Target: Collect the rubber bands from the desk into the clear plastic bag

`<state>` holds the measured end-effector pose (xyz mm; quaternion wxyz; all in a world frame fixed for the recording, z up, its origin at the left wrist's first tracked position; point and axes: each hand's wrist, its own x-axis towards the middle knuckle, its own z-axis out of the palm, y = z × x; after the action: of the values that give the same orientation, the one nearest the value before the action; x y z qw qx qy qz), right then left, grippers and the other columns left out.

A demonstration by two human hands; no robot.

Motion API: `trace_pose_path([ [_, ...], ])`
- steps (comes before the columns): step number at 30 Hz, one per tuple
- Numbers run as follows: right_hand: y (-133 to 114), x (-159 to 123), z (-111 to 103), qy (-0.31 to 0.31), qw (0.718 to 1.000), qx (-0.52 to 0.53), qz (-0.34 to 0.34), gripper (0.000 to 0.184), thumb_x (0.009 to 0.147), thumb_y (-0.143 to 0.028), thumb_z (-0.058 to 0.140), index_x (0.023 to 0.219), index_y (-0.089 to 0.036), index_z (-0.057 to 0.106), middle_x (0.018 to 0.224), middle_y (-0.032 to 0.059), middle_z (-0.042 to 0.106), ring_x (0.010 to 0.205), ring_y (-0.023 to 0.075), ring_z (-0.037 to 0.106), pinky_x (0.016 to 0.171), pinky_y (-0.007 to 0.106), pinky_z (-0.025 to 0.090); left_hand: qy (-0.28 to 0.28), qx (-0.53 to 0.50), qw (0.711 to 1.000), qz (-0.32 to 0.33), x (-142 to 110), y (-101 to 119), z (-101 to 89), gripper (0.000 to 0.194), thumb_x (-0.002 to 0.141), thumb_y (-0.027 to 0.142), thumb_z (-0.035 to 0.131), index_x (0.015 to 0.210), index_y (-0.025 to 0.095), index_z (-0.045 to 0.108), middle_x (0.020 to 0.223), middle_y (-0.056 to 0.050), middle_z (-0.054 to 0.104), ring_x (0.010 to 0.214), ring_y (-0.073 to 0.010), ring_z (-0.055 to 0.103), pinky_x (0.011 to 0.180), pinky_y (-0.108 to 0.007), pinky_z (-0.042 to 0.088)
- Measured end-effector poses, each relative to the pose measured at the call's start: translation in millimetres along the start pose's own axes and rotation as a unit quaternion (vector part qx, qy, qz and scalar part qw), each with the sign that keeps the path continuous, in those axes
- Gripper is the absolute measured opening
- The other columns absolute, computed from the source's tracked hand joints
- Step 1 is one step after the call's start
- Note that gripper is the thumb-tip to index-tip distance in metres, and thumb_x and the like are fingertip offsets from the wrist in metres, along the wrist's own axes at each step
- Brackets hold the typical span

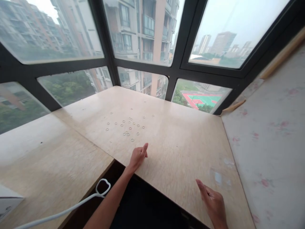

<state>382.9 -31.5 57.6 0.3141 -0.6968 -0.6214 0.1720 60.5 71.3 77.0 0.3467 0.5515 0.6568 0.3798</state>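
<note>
Below windows (143,31), across a pale worktop (176,136): scattered rings (130,128), round, no long axis, ahead and slightly left of the nearer left hand (138,156), well apart from the right hand (213,201); on both, fingers folded, thumbs out.

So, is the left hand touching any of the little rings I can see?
Apart. The head view shows bare tabletop between the left hand and the nearest ring.

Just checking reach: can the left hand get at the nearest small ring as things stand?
Likely yes: the small ring lies just beyond the left hand, with nothing visible blocking the way across the wood-grained tabletop.
</note>
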Motion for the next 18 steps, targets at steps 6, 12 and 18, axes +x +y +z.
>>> trace_pose_path([
  [6,4.2,2.0,-1.8,-0.027,0.995,-0.096,0.005,0.061,0.083,-0.069,0.036,0.065,-0.023,0.071,0.051,0.0038,0.058,0.050,0.0202,0.056,0.044,0.023,0.038,0.086,0.235,0.968,0.017,45.2,-22.9,-64.8,0.036,0.088,0.042,0.044,0.075,0.017,0.066,0.059,-0.002,0.062,0.058,-0.0151,0.057,0.058,-0.024,0.037],
  [12,20.4,5.4,1.0,-0.073,0.989,-0.123,0.036,0.061,0.081,-0.072,0.034,0.075,-0.027,0.075,0.063,0.0041,0.068,0.057,0.0239,0.064,0.048,0.027,0.043,0.040,0.370,0.927,-0.040,75.8,-50.5,-117.4,0.035,0.086,0.038,0.048,0.116,0.024,0.062,0.081,-0.006,0.068,0.079,-0.0213,0.063,0.066,-0.028,0.041],
  [18,25.9,7.4,0.5,-0.110,0.981,-0.148,0.067,0.059,0.080,-0.072,0.034,0.081,-0.031,0.075,0.075,0.0037,0.072,0.068,0.0269,0.067,0.054,0.029,0.048,-0.014,0.411,0.912,0.010,85.9,-65.7,-149.8,0.032,0.088,0.040,0.046,0.106,0.028,0.069,0.085,-0.004,0.070,0.084,-0.0207,0.063,0.072,-0.028,0.044],
])
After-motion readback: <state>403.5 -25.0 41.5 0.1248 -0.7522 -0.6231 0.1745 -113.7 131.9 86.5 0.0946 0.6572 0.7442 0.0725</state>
